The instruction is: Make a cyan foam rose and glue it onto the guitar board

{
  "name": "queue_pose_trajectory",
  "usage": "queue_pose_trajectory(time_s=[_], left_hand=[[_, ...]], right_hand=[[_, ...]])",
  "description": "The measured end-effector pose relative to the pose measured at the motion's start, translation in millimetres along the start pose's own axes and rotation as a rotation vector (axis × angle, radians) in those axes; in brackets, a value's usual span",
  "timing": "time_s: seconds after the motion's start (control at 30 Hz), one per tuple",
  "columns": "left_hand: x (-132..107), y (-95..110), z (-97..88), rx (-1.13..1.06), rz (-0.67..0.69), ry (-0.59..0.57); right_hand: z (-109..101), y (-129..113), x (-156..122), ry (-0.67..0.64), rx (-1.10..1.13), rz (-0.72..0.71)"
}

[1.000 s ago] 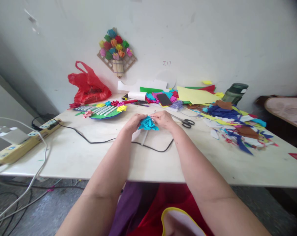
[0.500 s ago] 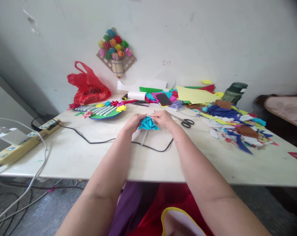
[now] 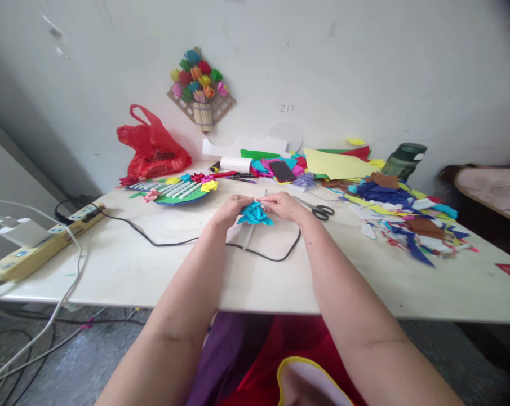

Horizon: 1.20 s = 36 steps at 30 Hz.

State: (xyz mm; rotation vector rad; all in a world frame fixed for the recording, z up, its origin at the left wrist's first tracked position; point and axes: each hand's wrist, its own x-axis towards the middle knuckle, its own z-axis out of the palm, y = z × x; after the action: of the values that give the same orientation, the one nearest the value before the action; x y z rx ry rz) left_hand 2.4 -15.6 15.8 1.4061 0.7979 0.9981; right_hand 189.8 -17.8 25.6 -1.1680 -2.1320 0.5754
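A person shapes a blue paper flower (image 3: pixel 255 213) over a white worktop (image 3: pixel 263 287), with the bloom between the two hands. The fingers of the left hand (image 3: pixel 233 210) pinch its left edge, while those of the right hand (image 3: pixel 282 205) are bunched at its far right edge and appear to pinch it too, though the exact grip is hidden. Just below the fingers, on the near side, show a pale stick (image 3: pixel 249 237) and a black cable (image 3: pixel 275 259).

The bloom looks largely formed, its pointed petals standing out all round, but it is in hand and not yet set down. Left of the fingers and beyond them, a round green-and-blue panel (image 3: pixel 186 199) already bears white paper rolls and finished flowers, among them a pink one (image 3: pixel 151 195) and a yellow one (image 3: pixel 209 186); no flower as large as the one in hand can be made out there. Scissors (image 3: pixel 322 212) lie near the right fingers, unused, and farther right of them spreads a heap of coloured paper scraps (image 3: pixel 424 225).
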Motion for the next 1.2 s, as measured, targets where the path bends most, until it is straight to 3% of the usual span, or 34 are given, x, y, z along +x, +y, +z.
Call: queue_pose_trajectory(time_s=[0.13, 0.33, 0.67, 1.2], left_hand=[[-1, 0, -0.6, 0.03, 0.007, -0.02], [-1, 2, -1.2, 0.05, 0.016, -0.032], [1, -3, -2.1, -0.082, -0.086, 0.019], [2, -2, 1.4, -0.16, -0.115, 0.095]], right_hand=[[-4, -4, -4, -0.12, 0.13, 0.006], [-8, -10, -6, -0.155, 0.147, -0.008], [0, -1, -1, 0.042, -0.125, -0.014], [-2, -24, -5, 0.073, -0.36, 0.034]])
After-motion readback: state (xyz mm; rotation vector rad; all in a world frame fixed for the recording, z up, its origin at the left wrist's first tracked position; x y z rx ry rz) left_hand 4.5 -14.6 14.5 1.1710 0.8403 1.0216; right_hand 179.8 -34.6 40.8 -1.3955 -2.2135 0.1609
